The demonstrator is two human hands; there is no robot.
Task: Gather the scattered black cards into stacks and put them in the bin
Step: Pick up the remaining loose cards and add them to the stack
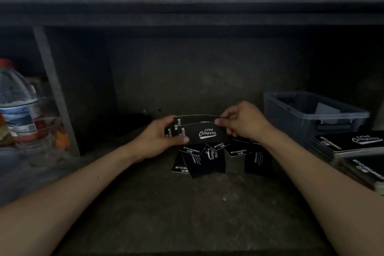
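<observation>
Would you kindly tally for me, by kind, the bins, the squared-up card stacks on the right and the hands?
Bin: 1
Card stacks: 2, upper stack and lower stack
Hands: 2, left hand and right hand, both gripping held cards
Total: 5

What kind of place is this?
Probably a storage nook under a rough grey concrete counter. A translucent grey plastic bin, stacked black printed cards and a clear red-capped plastic water bottle sit inside.
</observation>
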